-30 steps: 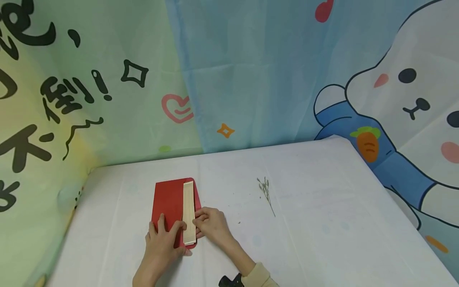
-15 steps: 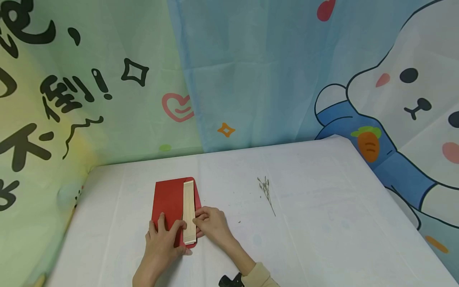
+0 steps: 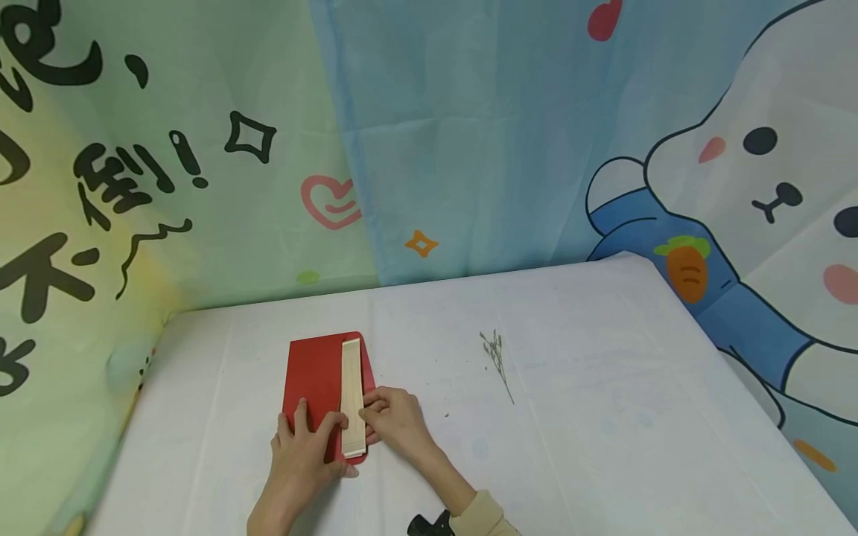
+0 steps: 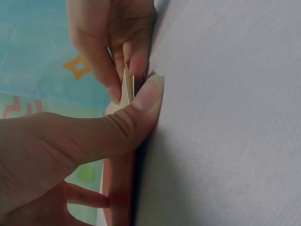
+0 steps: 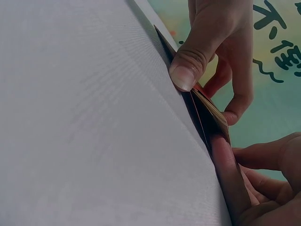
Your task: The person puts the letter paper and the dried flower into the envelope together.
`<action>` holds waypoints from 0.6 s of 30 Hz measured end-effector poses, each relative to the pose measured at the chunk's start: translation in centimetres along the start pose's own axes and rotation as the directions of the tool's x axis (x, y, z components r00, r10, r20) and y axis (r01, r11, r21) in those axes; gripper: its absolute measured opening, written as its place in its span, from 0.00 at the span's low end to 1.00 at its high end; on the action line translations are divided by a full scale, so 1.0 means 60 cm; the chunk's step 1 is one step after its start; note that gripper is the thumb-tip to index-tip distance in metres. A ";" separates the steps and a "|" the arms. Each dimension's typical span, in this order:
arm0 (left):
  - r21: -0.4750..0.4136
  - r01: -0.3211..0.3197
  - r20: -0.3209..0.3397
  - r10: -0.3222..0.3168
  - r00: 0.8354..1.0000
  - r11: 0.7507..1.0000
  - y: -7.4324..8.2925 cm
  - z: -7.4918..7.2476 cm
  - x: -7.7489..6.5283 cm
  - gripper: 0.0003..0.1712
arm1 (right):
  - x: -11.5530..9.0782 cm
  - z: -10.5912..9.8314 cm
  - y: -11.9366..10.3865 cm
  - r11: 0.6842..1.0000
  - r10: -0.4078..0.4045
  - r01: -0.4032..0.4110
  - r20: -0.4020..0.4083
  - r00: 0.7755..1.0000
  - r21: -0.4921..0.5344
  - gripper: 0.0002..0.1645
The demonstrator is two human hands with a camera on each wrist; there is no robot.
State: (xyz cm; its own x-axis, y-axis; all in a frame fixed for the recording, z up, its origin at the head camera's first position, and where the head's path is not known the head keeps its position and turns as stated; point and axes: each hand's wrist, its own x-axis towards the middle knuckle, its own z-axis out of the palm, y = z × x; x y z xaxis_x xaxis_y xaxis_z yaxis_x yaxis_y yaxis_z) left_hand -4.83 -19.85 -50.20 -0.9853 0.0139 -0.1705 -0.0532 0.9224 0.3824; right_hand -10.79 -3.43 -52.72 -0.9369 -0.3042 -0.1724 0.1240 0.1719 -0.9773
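Observation:
A red envelope (image 3: 311,372) lies on the white-covered table, left of the middle. Along its right side rests a long cream folded-paper strip (image 3: 351,387), whose layered edges (image 4: 128,89) show in the left wrist view. My left hand (image 3: 298,454) holds the envelope's near end, thumb at the near edge and fingers on the red face; its index fingertip touches the strip's left edge. From the right, my right hand (image 3: 398,424) pinches the strip, thumb above and a finger beneath, as the right wrist view shows. The right hand's lower fingers are partly hidden by the paper.
A small dried flower sprig (image 3: 496,357) lies right of the envelope, with tiny crumbs around it. A printed cloth backdrop (image 3: 469,149) rises behind the white tablecloth (image 3: 603,387). A black device (image 3: 429,525) shows beside the right sleeve (image 3: 484,515).

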 end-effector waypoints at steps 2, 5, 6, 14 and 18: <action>0.000 -0.002 -0.004 0.002 1.000 1.000 0.000 0.000 0.000 0.38 | -0.001 0.000 -0.002 1.000 -0.004 0.004 0.003 1.000 0.000 0.08; 0.000 -0.001 -0.006 0.001 1.000 1.000 -0.001 0.000 -0.001 0.38 | -0.002 0.002 -0.003 1.000 -0.009 0.009 0.000 1.000 -0.019 0.06; 0.001 0.000 -0.005 0.000 1.000 1.000 -0.001 0.000 -0.001 0.39 | -0.002 0.003 -0.004 1.000 -0.009 0.009 -0.001 1.000 -0.024 0.06; -0.009 0.004 -0.002 -0.004 1.000 1.000 -0.002 0.000 -0.001 0.38 | -0.002 0.010 -0.005 1.000 0.016 -0.016 -0.028 0.999 -0.020 0.06; -0.014 -0.019 -0.020 0.019 1.000 1.000 -0.004 0.000 -0.003 0.37 | -0.002 0.017 -0.007 0.999 0.006 -0.009 -0.056 0.998 -0.053 0.07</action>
State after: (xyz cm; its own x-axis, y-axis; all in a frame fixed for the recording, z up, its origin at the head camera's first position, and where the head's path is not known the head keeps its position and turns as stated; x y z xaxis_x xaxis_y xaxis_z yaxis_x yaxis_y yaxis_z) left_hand -4.65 -20.09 -50.24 -0.9892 0.0232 -0.1448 -0.0368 0.9165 0.3983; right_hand -10.40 -4.42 -52.40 -0.9530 -0.2502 -0.1709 0.1148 0.2238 -0.9678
